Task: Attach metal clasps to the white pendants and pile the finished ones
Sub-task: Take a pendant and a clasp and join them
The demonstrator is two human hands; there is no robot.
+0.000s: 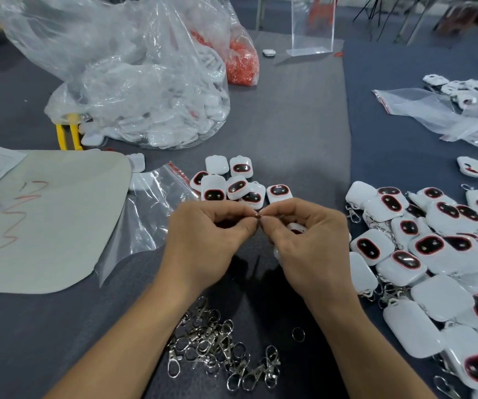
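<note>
Both hands meet at the fingertips: my left hand (209, 234) and right hand (308, 240) pinch one small metal piece (258, 216) between them, a white pendant (296, 227) tucked under my right fingers. A slip could lose it among the loose clasps (220, 349) below. My finished pile (433, 254) crowds the right; bare bench (289, 125) lies open ahead.

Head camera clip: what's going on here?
A person's left hand and right hand meet fingertip to fingertip, pinching a small metal piece between them, with a white pendant partly hidden under the right hand. A heap of loose clasps lies near the wrists, bare pendants just beyond the hands, and clasped pendants are piled on the right.
</note>
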